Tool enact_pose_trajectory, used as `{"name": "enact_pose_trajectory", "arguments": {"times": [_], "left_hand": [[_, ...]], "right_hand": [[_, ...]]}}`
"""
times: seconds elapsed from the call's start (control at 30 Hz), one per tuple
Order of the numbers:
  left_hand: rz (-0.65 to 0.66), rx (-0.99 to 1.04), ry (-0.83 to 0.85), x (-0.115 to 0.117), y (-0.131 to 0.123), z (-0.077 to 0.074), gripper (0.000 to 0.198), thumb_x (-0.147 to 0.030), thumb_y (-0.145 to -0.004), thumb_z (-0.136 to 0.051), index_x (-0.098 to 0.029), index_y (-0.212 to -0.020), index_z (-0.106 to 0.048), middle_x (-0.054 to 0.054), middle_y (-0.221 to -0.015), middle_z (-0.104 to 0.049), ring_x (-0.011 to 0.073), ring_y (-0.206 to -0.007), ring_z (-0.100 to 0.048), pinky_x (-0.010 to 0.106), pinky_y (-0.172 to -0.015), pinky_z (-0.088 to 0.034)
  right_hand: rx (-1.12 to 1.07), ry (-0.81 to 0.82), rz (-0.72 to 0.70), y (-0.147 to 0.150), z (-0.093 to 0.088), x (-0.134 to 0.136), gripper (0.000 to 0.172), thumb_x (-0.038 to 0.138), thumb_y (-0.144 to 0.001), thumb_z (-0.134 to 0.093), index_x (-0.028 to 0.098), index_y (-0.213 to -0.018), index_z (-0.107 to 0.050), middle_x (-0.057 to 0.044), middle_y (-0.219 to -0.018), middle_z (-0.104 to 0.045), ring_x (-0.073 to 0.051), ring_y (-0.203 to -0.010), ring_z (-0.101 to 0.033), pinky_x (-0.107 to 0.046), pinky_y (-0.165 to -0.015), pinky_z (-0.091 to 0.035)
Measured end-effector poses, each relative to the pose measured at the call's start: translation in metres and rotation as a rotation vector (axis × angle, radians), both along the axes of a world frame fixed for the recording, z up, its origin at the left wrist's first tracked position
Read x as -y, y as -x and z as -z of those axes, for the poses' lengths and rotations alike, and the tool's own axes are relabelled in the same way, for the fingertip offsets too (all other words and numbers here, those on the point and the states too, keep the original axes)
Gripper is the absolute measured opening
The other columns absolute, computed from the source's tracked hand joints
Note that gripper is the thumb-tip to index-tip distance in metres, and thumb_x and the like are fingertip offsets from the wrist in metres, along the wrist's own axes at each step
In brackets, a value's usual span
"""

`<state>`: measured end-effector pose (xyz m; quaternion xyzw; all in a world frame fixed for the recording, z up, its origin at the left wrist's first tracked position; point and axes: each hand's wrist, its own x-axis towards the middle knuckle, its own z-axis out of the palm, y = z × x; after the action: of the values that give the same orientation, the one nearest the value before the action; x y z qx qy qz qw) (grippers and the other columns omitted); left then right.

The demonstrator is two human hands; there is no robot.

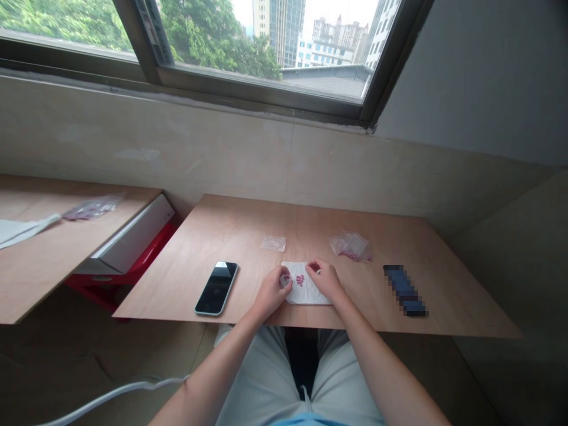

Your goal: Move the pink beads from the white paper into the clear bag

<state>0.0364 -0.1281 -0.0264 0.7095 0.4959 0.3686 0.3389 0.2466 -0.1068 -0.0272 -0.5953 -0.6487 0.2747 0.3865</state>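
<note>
A white paper sheet (310,293) lies near the front edge of the wooden table, with a small cluster of pinkish-red beads (300,280) on it. At the sheet's left edge, my left hand (271,291) is closed on what looks like a small clear plastic bag (286,280). My right hand (325,279) hovers over the right part of the sheet, thumb and fingertips pinched together. Whatever sits in that pinch is too small to name.
Behind the sheet lie a flat clear bag (273,243) and a pile of clear bags with red beads (350,245). A phone (217,288) is at left, a blurred dark object (405,290) at right. Another table (39,266) stands to the left over a red stool (146,254).
</note>
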Motion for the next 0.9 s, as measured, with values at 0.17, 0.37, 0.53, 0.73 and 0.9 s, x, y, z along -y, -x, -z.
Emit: {"name": "enact_pose_trajectory", "arguments": {"times": [0.17, 0.37, 0.53, 0.73, 0.9], "left_hand": [[-0.008, 0.033, -0.004, 0.001, -0.001, 0.000, 0.023, -0.027, -0.086, -0.062, -0.021, -0.108, -0.061, 0.005, -0.098, -0.068, 0.0206, -0.088, -0.063, 0.033, -0.081, -0.049], [0.014, 0.007, -0.039, 0.002, 0.001, -0.006, 0.025, -0.027, -0.088, -0.060, -0.021, -0.112, -0.064, 0.005, -0.104, -0.069, 0.0208, -0.091, -0.064, 0.033, -0.084, -0.049], [0.034, -0.018, -0.055, 0.002, 0.001, -0.005, 0.025, -0.029, -0.090, -0.059, -0.021, -0.113, -0.065, 0.005, -0.100, -0.069, 0.0214, -0.088, -0.064, 0.034, -0.082, -0.049], [0.032, -0.013, -0.070, 0.004, 0.000, -0.004, 0.025, -0.026, -0.089, -0.059, -0.022, -0.112, -0.066, 0.006, -0.105, -0.070, 0.0219, -0.093, -0.064, 0.035, -0.087, -0.049], [0.043, -0.023, -0.056, 0.004, 0.001, -0.005, 0.025, -0.026, -0.089, -0.058, -0.021, -0.112, -0.066, 0.006, -0.104, -0.070, 0.0219, -0.093, -0.065, 0.035, -0.086, -0.050]], "right_hand": [[-0.227, 0.006, 0.066, 0.021, -0.021, 0.015, 0.034, 0.042, -0.098, -0.047, 0.017, -0.100, -0.070, -0.009, -0.088, -0.072, -0.020, -0.075, -0.067, -0.028, -0.066, -0.053], [-0.046, -0.007, -0.040, 0.015, -0.017, 0.021, 0.021, 0.029, -0.092, -0.057, 0.019, -0.099, -0.074, -0.008, -0.094, -0.076, -0.020, -0.085, -0.070, -0.030, -0.080, -0.054], [0.032, 0.045, -0.009, 0.000, 0.002, 0.026, 0.011, 0.023, -0.087, -0.061, 0.019, -0.087, -0.071, -0.006, -0.088, -0.074, -0.020, -0.081, -0.068, -0.030, -0.078, -0.052], [0.282, 0.001, 0.012, 0.018, 0.008, 0.045, 0.014, 0.033, -0.084, -0.072, 0.020, -0.084, -0.067, -0.007, -0.091, -0.068, -0.021, -0.084, -0.064, -0.029, -0.077, -0.048], [0.234, -0.008, 0.046, 0.022, 0.007, 0.047, 0.010, 0.027, -0.088, -0.063, 0.021, -0.081, -0.066, -0.006, -0.089, -0.069, -0.019, -0.081, -0.064, -0.028, -0.076, -0.047]]}}
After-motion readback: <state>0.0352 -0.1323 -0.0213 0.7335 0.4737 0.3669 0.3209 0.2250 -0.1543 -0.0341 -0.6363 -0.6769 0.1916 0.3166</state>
